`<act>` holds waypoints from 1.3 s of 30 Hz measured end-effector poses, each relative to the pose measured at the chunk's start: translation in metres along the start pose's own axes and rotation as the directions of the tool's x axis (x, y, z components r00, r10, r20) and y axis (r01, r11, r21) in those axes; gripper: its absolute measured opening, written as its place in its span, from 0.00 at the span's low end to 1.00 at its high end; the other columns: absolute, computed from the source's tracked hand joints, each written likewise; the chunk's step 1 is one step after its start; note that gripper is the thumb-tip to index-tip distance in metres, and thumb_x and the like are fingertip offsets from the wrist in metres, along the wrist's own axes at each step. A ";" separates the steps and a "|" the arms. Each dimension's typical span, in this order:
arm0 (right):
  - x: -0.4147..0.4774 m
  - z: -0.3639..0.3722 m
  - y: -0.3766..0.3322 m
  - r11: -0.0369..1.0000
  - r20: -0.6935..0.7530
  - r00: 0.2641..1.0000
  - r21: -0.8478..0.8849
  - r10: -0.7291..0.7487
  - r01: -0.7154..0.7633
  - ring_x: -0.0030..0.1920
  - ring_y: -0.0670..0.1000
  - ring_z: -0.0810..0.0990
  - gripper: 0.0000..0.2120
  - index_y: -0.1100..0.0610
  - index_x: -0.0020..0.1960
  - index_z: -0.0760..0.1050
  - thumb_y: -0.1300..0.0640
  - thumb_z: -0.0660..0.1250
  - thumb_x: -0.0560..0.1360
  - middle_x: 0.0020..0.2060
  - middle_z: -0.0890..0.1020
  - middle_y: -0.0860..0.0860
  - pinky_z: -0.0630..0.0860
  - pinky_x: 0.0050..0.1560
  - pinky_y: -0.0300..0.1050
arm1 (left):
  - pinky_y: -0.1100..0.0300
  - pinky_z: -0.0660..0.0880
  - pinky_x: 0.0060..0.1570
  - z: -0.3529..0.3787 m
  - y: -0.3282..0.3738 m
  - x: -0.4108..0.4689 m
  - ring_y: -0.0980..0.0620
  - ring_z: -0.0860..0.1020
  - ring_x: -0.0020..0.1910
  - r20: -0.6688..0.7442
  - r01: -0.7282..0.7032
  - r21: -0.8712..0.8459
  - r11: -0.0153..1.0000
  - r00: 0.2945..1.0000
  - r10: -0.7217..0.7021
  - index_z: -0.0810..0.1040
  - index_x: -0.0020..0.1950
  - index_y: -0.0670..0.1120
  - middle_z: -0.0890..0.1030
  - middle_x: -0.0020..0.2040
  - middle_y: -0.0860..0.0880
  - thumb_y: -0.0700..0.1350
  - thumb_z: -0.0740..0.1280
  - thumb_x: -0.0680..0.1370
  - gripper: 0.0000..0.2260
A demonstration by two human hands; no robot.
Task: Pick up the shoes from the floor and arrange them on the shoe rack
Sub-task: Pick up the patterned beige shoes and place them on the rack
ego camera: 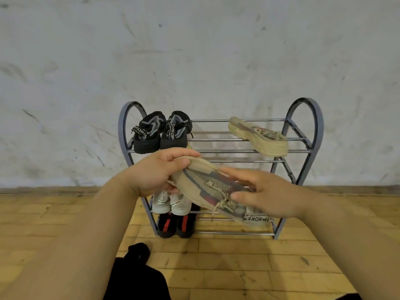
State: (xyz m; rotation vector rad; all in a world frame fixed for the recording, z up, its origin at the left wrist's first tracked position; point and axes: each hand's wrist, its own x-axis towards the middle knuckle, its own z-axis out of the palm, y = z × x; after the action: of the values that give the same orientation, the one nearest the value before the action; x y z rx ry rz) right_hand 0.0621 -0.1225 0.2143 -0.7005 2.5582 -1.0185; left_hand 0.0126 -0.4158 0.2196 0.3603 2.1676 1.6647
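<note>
A beige knit sneaker (213, 187) with red and grey patches is held in the air in front of the grey metal shoe rack (303, 135). My left hand (160, 172) grips its toe end, and my right hand (268, 193) holds its laced middle near the heel. Its matching beige sneaker (258, 137) lies tilted on the right of the top shelf. A black pair (162, 132) stands on the top shelf's left. A white pair (171, 203) sits on a lower shelf, and a black pair with red stripes (176, 225) on the bottom.
The rack stands against a scuffed white wall (194, 50) on a yellow brick floor (238, 260). My dark-clothed knee (136, 276) shows at the bottom. The right halves of the rack's lower shelves hold nothing that I can see.
</note>
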 end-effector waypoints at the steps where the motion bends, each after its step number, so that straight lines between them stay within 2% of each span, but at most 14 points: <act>1: -0.002 -0.005 -0.001 0.999 -0.029 1.000 0.035 0.005 -0.004 0.68 0.33 0.74 0.30 0.24 0.74 0.59 0.49 0.67 0.83 0.71 0.72 0.31 0.71 0.62 0.30 | 0.43 0.78 0.49 0.001 0.002 -0.001 0.42 0.78 0.50 -0.015 -0.012 -0.019 1.000 1.000 0.011 0.83 0.62 0.59 0.83 0.55 0.38 0.47 0.61 0.87 0.13; 4: -0.008 -0.015 0.001 0.997 -0.055 0.998 0.073 0.035 -0.031 0.68 0.39 0.76 0.27 0.23 0.74 0.61 0.48 0.65 0.83 0.71 0.75 0.35 0.74 0.70 0.47 | 0.49 0.75 0.40 0.007 0.007 -0.005 0.40 0.74 0.48 -0.086 -0.048 -0.146 0.988 0.996 0.035 0.83 0.62 0.56 0.79 0.51 0.38 0.46 0.60 0.87 0.13; 6: -0.009 -0.015 0.001 0.994 -0.060 0.997 0.107 0.043 -0.037 0.60 0.51 0.84 0.25 0.24 0.74 0.64 0.48 0.64 0.84 0.64 0.84 0.46 0.81 0.61 0.57 | 0.49 0.75 0.41 0.009 0.009 -0.006 0.41 0.73 0.49 -0.144 -0.064 -0.190 0.980 0.989 0.036 0.82 0.64 0.56 0.79 0.51 0.41 0.47 0.60 0.87 0.12; 8: -0.010 -0.013 -0.002 0.986 -0.117 0.992 0.164 0.038 -0.018 0.43 0.53 0.85 0.22 0.27 0.72 0.69 0.51 0.63 0.85 0.51 0.88 0.51 0.81 0.42 0.48 | 0.47 0.74 0.49 0.012 0.010 -0.006 0.42 0.75 0.52 -0.208 -0.097 -0.251 0.963 0.977 0.044 0.80 0.67 0.60 0.80 0.53 0.43 0.47 0.62 0.86 0.13; 9: -0.009 -0.011 -0.004 0.979 -0.173 0.985 0.203 0.030 0.006 0.40 0.49 0.85 0.21 0.29 0.71 0.71 0.52 0.62 0.85 0.49 0.88 0.47 0.78 0.40 0.42 | 0.47 0.73 0.51 0.015 0.010 -0.006 0.43 0.76 0.53 -0.243 -0.128 -0.304 0.944 0.969 0.053 0.76 0.71 0.62 0.81 0.53 0.43 0.47 0.64 0.85 0.16; 12: 0.002 -0.006 -0.007 0.877 -0.405 0.905 0.474 0.134 0.082 0.54 0.43 0.86 0.18 0.37 0.70 0.75 0.56 0.63 0.85 0.57 0.87 0.43 0.80 0.55 0.41 | 0.48 0.78 0.57 0.038 0.017 -0.010 0.51 0.82 0.58 -0.324 -0.202 -0.213 0.956 0.938 0.126 0.61 0.77 0.72 0.82 0.60 0.52 0.53 0.74 0.78 0.34; 15: 0.017 0.000 -0.017 0.651 -0.452 0.862 0.730 0.231 0.208 0.56 0.51 0.87 0.17 0.44 0.69 0.77 0.60 0.62 0.85 0.57 0.87 0.49 0.84 0.53 0.49 | 0.44 0.82 0.58 0.080 0.019 -0.010 0.51 0.83 0.60 -0.181 -0.224 -0.063 0.973 0.961 0.209 0.60 0.75 0.75 0.80 0.62 0.59 0.49 0.75 0.78 0.36; 21: 0.026 -0.018 -0.009 0.920 -0.652 0.747 0.360 0.128 0.157 0.59 0.33 0.80 0.12 0.40 0.66 0.78 0.48 0.61 0.85 0.58 0.83 0.32 0.76 0.62 0.35 | 0.35 0.82 0.53 0.098 0.017 0.003 0.43 0.86 0.55 -0.248 -0.234 -0.179 0.956 0.951 0.186 0.63 0.78 0.69 0.82 0.63 0.46 0.35 0.73 0.79 0.39; 23: 0.027 -0.038 0.009 0.994 -0.747 0.656 0.080 0.109 -0.074 0.67 0.40 0.75 0.18 0.41 0.71 0.75 0.42 0.61 0.83 0.67 0.78 0.38 0.70 0.70 0.41 | 0.35 0.82 0.55 0.086 0.014 0.005 0.43 0.86 0.56 -0.217 -0.216 -0.153 0.964 0.959 0.181 0.65 0.76 0.71 0.83 0.63 0.49 0.34 0.72 0.79 0.39; 25: 0.035 -0.053 0.032 0.950 -0.758 0.633 -0.057 0.158 -0.306 0.77 0.55 0.65 0.28 0.42 0.77 0.68 0.37 0.63 0.79 0.77 0.69 0.51 0.63 0.76 0.54 | 0.38 0.82 0.56 0.073 0.009 0.005 0.44 0.85 0.57 -0.169 -0.195 -0.104 0.975 0.970 0.176 0.63 0.77 0.71 0.84 0.63 0.53 0.33 0.71 0.79 0.39; 28: 0.053 -0.054 0.058 0.854 -0.631 0.708 -0.133 0.318 -0.503 0.81 0.64 0.53 0.38 0.42 0.82 0.57 0.32 0.65 0.77 0.81 0.55 0.62 0.55 0.78 0.58 | 0.42 0.82 0.57 0.065 0.003 0.003 0.47 0.85 0.58 -0.147 -0.155 -0.075 0.985 0.979 0.143 0.62 0.79 0.69 0.82 0.65 0.54 0.32 0.69 0.80 0.40; 31: 0.068 -0.052 0.071 0.860 -0.665 0.698 -0.162 0.268 -0.484 0.77 0.66 0.62 0.37 0.45 0.82 0.59 0.38 0.67 0.78 0.77 0.63 0.65 0.64 0.73 0.56 | 0.42 0.83 0.56 0.060 -0.003 0.003 0.49 0.85 0.58 -0.142 -0.119 -0.021 0.993 0.983 0.115 0.62 0.79 0.69 0.78 0.68 0.53 0.32 0.70 0.80 0.40; 35: 0.072 -0.061 0.066 0.852 -0.672 0.696 -0.188 0.251 -0.489 0.61 0.61 0.79 0.30 0.50 0.76 0.71 0.43 0.70 0.76 0.62 0.82 0.59 0.73 0.52 0.49 | 0.47 0.83 0.57 0.053 -0.007 -0.002 0.48 0.83 0.63 -0.071 -0.134 0.022 0.991 0.988 0.136 0.63 0.77 0.71 0.77 0.69 0.53 0.32 0.71 0.79 0.40; 39: 0.046 -0.061 0.058 0.942 -0.734 0.619 0.083 0.280 -0.327 0.68 0.55 0.77 0.29 0.51 0.76 0.73 0.43 0.71 0.78 0.70 0.79 0.51 0.70 0.61 0.43 | 0.39 0.79 0.64 0.045 -0.013 -0.008 0.47 0.81 0.66 0.100 -0.105 0.021 0.994 0.990 0.103 0.63 0.80 0.67 0.77 0.72 0.53 0.32 0.71 0.79 0.40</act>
State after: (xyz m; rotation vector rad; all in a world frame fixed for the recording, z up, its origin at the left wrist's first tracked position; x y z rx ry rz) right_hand -0.0221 -0.0773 0.2119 0.2443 3.2274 -1.2937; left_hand 0.0402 -0.3840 0.1983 0.5604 2.1320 1.6379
